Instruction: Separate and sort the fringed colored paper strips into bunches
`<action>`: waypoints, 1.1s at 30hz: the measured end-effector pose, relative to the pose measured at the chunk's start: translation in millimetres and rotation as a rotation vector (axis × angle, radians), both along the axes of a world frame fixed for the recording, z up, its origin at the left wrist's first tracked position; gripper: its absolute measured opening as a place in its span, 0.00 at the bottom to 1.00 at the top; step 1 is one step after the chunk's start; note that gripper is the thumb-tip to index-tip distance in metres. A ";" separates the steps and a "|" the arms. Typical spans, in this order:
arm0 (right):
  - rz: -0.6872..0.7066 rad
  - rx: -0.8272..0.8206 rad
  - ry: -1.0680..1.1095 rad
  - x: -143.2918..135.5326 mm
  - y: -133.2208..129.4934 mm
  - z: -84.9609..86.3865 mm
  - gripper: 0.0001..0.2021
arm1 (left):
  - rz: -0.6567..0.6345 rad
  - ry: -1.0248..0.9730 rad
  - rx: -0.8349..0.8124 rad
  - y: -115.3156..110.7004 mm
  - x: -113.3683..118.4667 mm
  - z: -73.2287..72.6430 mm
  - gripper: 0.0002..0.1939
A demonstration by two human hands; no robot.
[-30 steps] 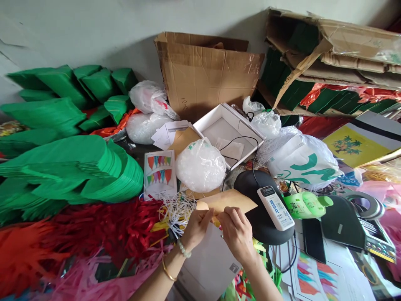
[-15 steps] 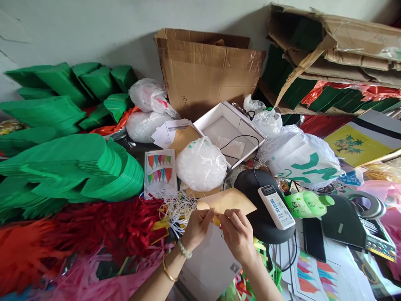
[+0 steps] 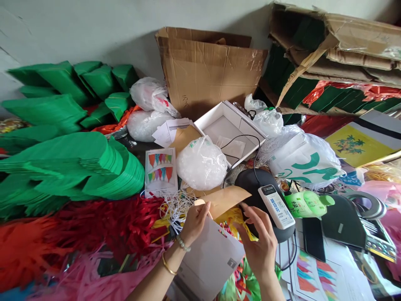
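Observation:
A tan paper envelope (image 3: pixel 227 200) is pinched at its lower left end between the thumb and fingers of my left hand (image 3: pixel 196 221), which has a bead bracelet and a gold bangle at the wrist. My right hand (image 3: pixel 258 232) is apart from the envelope, just right of it, its fingers spread with nothing between them. Below both hands lies a white box (image 3: pixel 208 259) with a small grey square label. White paper shreds (image 3: pixel 177 205) are left of my left hand, and yellow strips (image 3: pixel 232 215) show behind the gap between my hands.
Green stacks (image 3: pixel 62 163) and red fringe (image 3: pixel 109 225) fill the left side. Ahead are a stuffed plastic bag (image 3: pixel 202 164), an open white box (image 3: pixel 227 125) and a large carton (image 3: pixel 209 71). To the right are a black case (image 3: pixel 250 188) with a cabled white device (image 3: pixel 276 207), a green bottle (image 3: pixel 308 204) and a phone (image 3: pixel 314 239).
My right hand has let go of the envelope, moved right and down, and spread its fingers. The envelope now tilts up towards the right, still in my left hand.

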State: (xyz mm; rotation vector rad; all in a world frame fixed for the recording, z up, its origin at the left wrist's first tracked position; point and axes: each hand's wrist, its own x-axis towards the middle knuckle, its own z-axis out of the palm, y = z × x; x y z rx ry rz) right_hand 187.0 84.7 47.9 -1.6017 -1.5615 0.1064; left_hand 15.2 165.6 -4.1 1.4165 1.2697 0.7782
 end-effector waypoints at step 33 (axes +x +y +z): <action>0.158 0.080 -0.082 -73.1 -86.7 72.6 0.04 | -0.072 -0.365 0.053 -127.3 -64.0 135.2 0.15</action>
